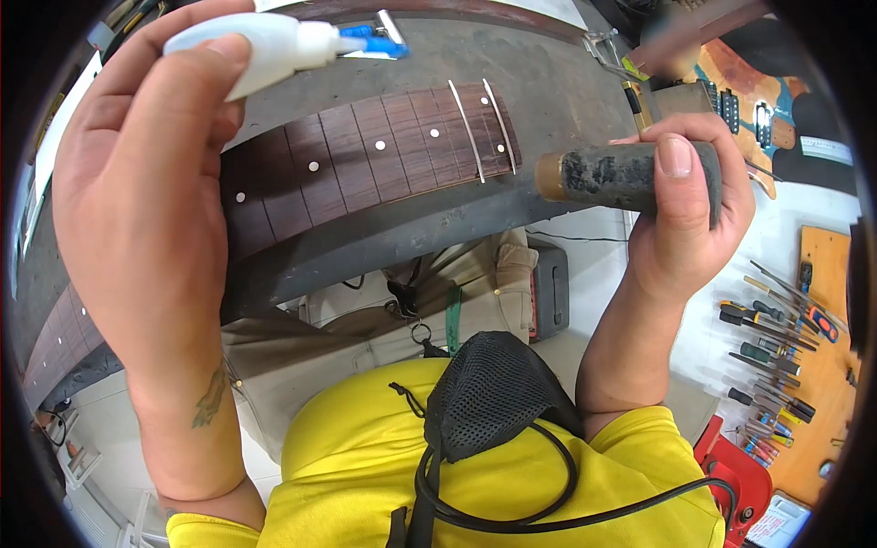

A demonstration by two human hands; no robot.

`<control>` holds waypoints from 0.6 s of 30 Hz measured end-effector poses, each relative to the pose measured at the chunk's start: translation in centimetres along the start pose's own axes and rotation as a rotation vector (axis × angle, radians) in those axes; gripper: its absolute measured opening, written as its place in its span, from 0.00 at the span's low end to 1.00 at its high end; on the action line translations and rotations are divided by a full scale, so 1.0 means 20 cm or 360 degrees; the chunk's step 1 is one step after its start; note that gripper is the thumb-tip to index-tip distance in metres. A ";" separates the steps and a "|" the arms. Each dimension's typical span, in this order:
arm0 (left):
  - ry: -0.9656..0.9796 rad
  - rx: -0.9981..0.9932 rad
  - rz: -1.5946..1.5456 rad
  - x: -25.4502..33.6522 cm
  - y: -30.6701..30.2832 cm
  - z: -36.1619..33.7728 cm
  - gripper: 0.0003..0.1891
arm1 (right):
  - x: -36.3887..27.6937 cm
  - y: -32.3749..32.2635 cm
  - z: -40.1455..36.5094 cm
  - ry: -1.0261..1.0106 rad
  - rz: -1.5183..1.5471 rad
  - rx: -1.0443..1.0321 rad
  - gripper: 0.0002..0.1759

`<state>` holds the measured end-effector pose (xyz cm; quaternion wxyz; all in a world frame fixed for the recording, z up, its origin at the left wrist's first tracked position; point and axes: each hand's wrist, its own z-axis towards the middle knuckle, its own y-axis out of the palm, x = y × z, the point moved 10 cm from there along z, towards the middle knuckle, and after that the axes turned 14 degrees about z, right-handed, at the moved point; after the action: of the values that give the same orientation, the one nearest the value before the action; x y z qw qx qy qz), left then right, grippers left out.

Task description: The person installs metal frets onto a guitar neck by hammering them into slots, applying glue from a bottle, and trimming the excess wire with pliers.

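Note:
My left hand [155, 137] is closed around a white squeeze bottle [274, 47] with a blue tip, held above a dark wooden fretboard [356, 151]. The fretboard has thin slots and round white dots. Two silver fret wires [466, 131] lie across its right end, their ends sticking out past the edge. At the right, my right hand [685, 192] grips a worn black cylindrical tool [603, 176] with a brass-coloured end. That end points toward the fretboard and is apart from it.
Beneath the fretboard is a dark grey workbench [539, 91]. A guitar body [749, 91] lies at the upper right. Files and screwdrivers [772, 352] hang on a wooden board [822, 265] at the right, near a red machine [744, 484].

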<state>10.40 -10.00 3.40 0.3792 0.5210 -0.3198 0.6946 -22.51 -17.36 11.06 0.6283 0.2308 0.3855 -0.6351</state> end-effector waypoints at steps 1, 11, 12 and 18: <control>0.0000 0.0004 -0.0006 0.01 0.00 0.01 0.18 | -0.01 0.03 0.00 0.0005 -0.0019 -0.0048 0.15; -0.0136 -0.0051 -0.0473 -0.11 -0.05 0.06 0.18 | -0.16 0.34 0.04 -0.0223 -0.0623 -0.0573 0.14; -0.0122 -0.0050 -0.0470 -0.11 -0.05 0.05 0.18 | -0.16 0.35 0.04 -0.0229 -0.0623 -0.0587 0.14; -0.0105 0.0018 -0.0434 -0.11 -0.09 0.02 0.15 | -0.16 0.38 0.04 -0.0170 -0.0727 -0.0582 0.15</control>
<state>12.50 -9.74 1.46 0.4565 0.5843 -0.2545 0.6209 -14.69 -15.34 12.42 0.5197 -0.0127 0.5019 -0.6913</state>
